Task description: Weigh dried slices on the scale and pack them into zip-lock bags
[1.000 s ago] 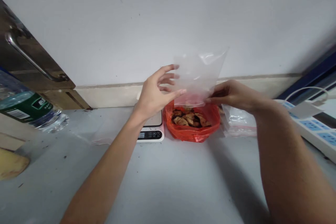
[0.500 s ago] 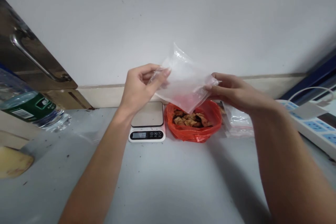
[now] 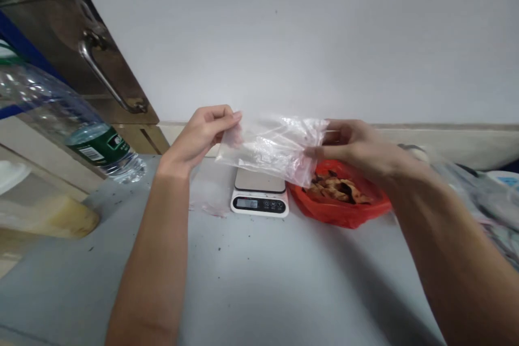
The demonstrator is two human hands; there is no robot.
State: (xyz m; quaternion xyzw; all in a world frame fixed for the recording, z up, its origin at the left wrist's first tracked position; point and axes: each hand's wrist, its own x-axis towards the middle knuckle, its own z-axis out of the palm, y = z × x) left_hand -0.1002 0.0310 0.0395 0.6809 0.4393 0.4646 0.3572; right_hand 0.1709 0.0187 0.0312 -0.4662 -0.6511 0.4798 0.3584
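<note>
A white wall backs the grey desk [image 3: 259, 281]. I see the left hand [image 3: 198, 132] and right hand [image 3: 357, 146] each pinching one end of a clear plastic bag [image 3: 271, 148], held above the scale [image 3: 259, 197] beside a red bag [image 3: 344, 213] of snacks.

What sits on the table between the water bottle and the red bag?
A white digital scale, and a flat clear bag left of it, in the head view.
</note>
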